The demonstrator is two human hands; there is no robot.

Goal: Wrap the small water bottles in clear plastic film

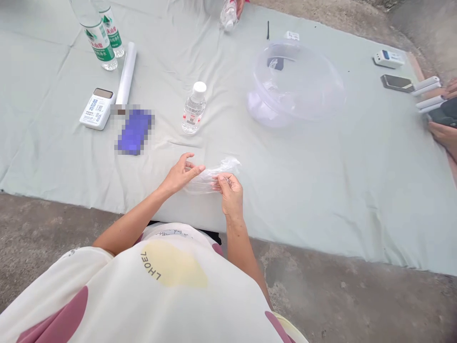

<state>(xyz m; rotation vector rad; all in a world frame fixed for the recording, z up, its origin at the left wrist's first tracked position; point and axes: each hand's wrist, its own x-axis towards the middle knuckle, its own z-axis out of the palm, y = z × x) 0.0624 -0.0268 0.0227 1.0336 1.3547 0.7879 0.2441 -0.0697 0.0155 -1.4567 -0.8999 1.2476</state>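
Near the table's front edge lies a crumpled clear plastic bag [203,183], thin and see-through. My right hand [231,193] pinches its right part between thumb and fingers. At its left side is my left hand [180,174], fingers apart and thumb stretched out over the film; whether the hand touches the film is hard to see. Just beyond both hands a small clear bottle [193,112] with a white cap stands upright.
At left are two water bottles [102,47], a white roll [127,74], a white boxy device [97,108] and a blurred-out blue item [135,132]. A clear plastic basin [307,107] sits right of centre. Another person's hand [240,7] holds a bottle at the back; other hands [444,136] are at right.
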